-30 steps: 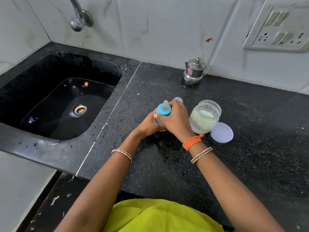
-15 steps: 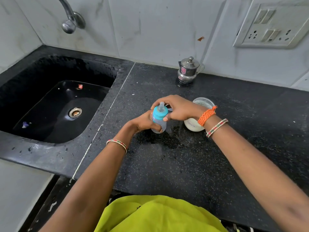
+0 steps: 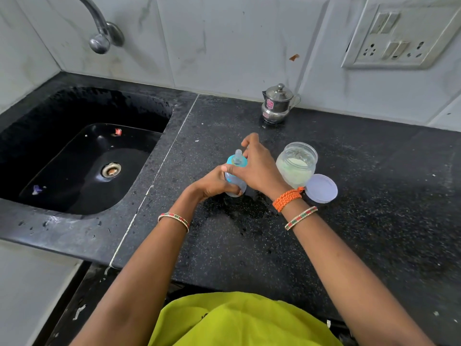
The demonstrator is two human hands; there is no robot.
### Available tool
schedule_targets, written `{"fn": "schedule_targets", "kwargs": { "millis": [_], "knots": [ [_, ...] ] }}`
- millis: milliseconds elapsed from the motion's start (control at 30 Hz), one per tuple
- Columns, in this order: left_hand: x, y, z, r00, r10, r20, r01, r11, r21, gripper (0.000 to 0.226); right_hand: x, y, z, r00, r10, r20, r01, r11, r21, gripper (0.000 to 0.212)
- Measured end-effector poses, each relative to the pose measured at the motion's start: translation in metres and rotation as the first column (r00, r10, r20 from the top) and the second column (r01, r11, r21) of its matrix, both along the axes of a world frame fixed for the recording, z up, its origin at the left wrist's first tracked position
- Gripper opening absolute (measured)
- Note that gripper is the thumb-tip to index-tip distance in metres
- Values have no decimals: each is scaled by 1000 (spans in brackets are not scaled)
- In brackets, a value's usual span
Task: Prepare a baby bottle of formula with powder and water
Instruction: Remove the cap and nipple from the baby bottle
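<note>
A small baby bottle (image 3: 234, 182) stands on the black tabletop (image 3: 349, 233), near the middle, just right of the sink (image 3: 82, 166). Both hands are wrapped on it, so most of it is hidden. The left hand (image 3: 214, 183) grips the see-through body low down, with the fingers curled round it. The right hand (image 3: 259, 168) holds the blue ring (image 3: 235, 161) at the top, with the thumb on the near side and the fingers curled over the far side. Only the clear teat (image 3: 238, 154) and a bit of the blue ring peek out between the hands. It is hard to tell what is inside the bottle, because the hands cover it.

Just right of the hands stands an open jar (image 3: 296, 163) with pale powder in it. Its bottom edge is hidden behind the right wrist. The round lid (image 3: 321, 188) lies flat on the tabletop, touching or nearly touching the jar; the orange wrist thread (image 3: 287, 198) covers part of its left edge.

Far back by the wall sits a little steel pot (image 3: 277, 103) with a lid. A tap (image 3: 99, 33) hangs over the sink, cut off at the top. Small bits lie in the sink, too small to make out.
</note>
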State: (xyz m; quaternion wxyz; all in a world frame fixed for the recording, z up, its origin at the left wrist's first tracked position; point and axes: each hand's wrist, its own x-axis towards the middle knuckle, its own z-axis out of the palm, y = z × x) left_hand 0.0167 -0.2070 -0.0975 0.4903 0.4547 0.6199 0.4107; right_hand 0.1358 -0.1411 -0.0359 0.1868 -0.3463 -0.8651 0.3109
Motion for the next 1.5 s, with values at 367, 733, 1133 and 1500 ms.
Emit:
{"fn": "schedule_targets", "kwargs": {
  "millis": [367,733,1133,1500],
  "knots": [
    [-1,2,-5,999,7,-35,-6,1000,25,35,4,-9,4,996,31,-78,-37,996,-76,73],
    [4,1,-7,1000,30,-6,-29,998,62,43,9,-19,-4,980,-108,-165,59,959,-276,60],
    [6,0,-17,994,87,66,-93,991,92,62,8,-24,-9,844,-361,-396,279,927,-252,33],
    [11,-1,-22,987,159,12,-160,981,111,67,55,-38,-73,934,-357,-17,357,934,-5,36]
  ]
}}
